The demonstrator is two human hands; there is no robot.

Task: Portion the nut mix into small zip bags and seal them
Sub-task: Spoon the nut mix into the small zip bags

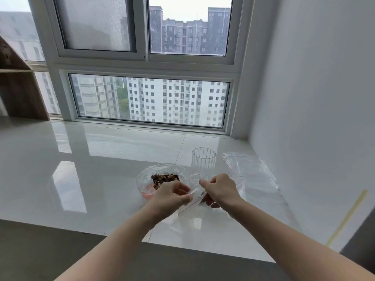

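Note:
A small clear zip bag (192,201) with a thin red seal line hangs between my two hands above the white sill. My left hand (170,196) pinches its left edge and my right hand (220,190) pinches its right edge near the top. The bag looks empty. Just behind my left hand lies a large clear bag (146,175), open at the top, holding the brown nut mix (164,178) with some pink pieces at its lower left. A clear ribbed glass (203,159) stands upright behind my right hand.
A stack of clear zip bags (249,171) lies flat at the right, close to the white wall (314,98). The glossy white sill (81,169) runs left under the window. A wooden shelf unit (18,88) stands at the far left. The sill's front edge drops off near me.

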